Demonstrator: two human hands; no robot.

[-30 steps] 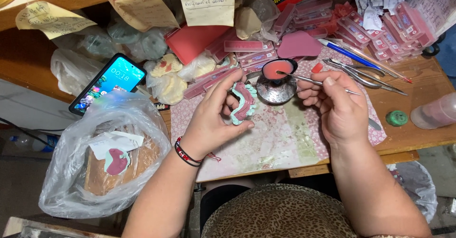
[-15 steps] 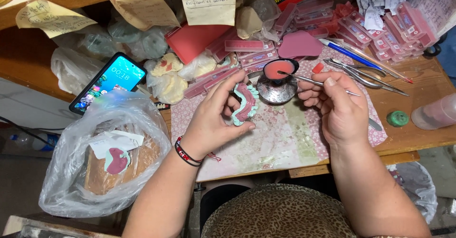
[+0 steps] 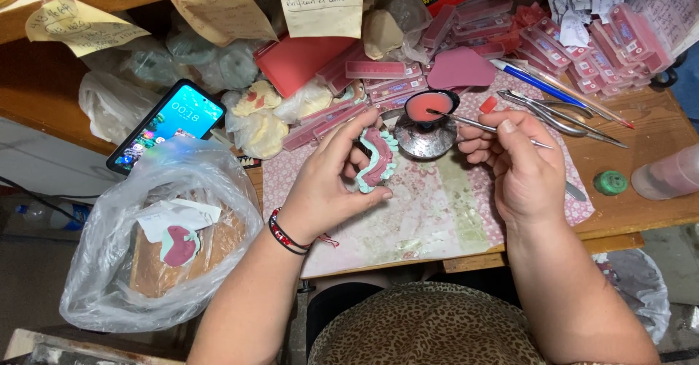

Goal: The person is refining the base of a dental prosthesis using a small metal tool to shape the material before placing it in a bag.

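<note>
My left hand (image 3: 331, 179) holds a pink wax denture arch (image 3: 377, 159) with a pale green rim, tilted up above the patterned mat (image 3: 429, 216). My right hand (image 3: 520, 165) grips a thin metal spatula (image 3: 477, 124) whose tip dips into the pink wax of a small round metal cup (image 3: 427, 123) just right of the arch. A red and black bracelet sits on my left wrist.
A lit phone (image 3: 166, 125) leans at the left. A clear plastic bag (image 3: 156, 237) with a cast lies front left. Pink tooth-card boxes (image 3: 582, 41), pliers (image 3: 557, 114), a blue pen (image 3: 526, 77), a green cap (image 3: 609, 182) and a bottle (image 3: 670, 173) lie to the right.
</note>
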